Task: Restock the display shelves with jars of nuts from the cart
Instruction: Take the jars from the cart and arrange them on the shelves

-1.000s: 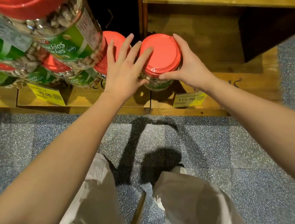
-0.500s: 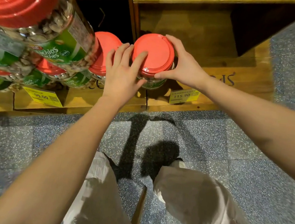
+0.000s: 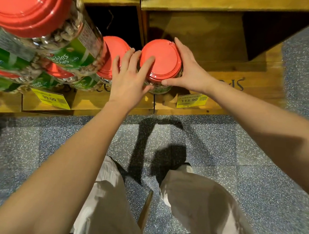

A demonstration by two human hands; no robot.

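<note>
The jar (image 3: 161, 59) stands upright on the low wooden shelf (image 3: 232, 81), near the front edge, in the compartment to the right of the thin divider. Its long axis is vertical, so from above mostly the round red lid is visible; the lid points up toward the camera. Under the lid only a small part of the clear body with a green label can be seen.

The right hand (image 3: 188, 72) grips the jar from the right side. Its fingers curl round the far edge of the lid, and the thumb lies at the near edge, just under the rim. The left hand (image 3: 130, 77) rests on the left side of the jar with straight fingers, slightly spread. One finger lies flat on top of the lid, the others touch its left edge, and the thumb touches the body below.

Just beside the jar on the left stands a second jar (image 3: 112, 53) with the same red lid — the left hand partly covers it. Whether the two jars touch, I cannot tell. On a higher level at the left, a big jar (image 3: 37, 5) of pistachios is very close to the camera, with more of these under it.

Two yellow price tags are fixed on the front of the shelf — one (image 3: 191, 101) below the jar, another (image 3: 50, 98) further left. Below are the grey speckled floor (image 3: 257, 188) and the person's light trousers (image 3: 206, 210).
</note>
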